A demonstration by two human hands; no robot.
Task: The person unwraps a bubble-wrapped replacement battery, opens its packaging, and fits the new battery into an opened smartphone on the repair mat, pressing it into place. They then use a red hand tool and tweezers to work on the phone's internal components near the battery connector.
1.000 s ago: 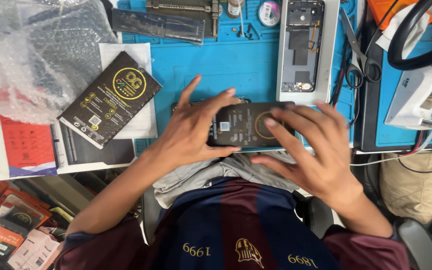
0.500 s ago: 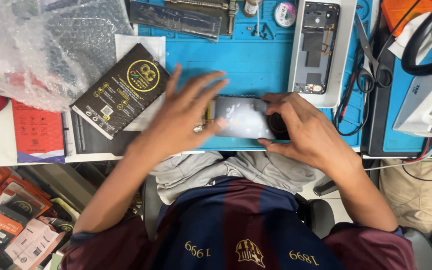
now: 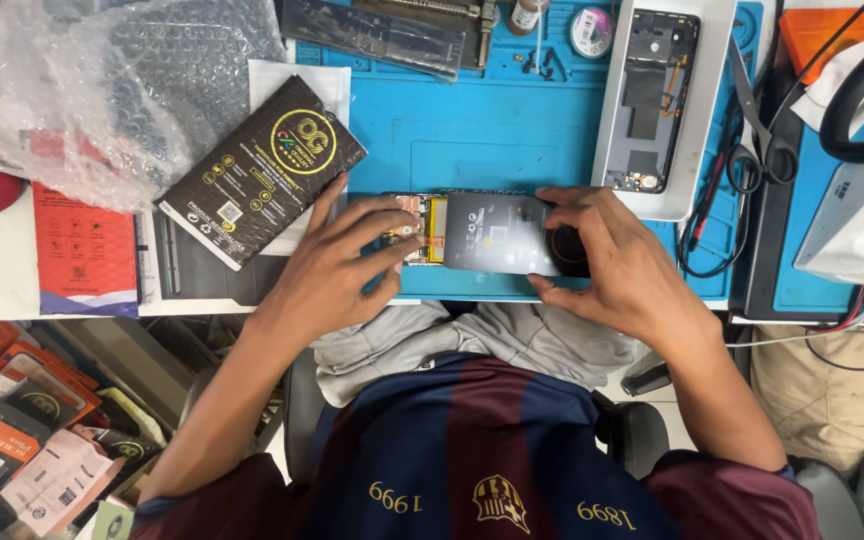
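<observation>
Nearest to us, the grey cloth lies on the lap at the table's edge. Just beyond it, our right hand pinches the dark screen panel by its right end, thumb under the near edge and fingers over the far edge. Our left hand has its fingers spread, the fingertips resting on the panel's left end, where the orange flex and copper parts show. The panel lies flat on the near edge of the blue mat. Left of it sits a black box; farther left, bubble wrap. Farther back right, an opened phone frame rests on a white tray, with scissors beside it.
</observation>
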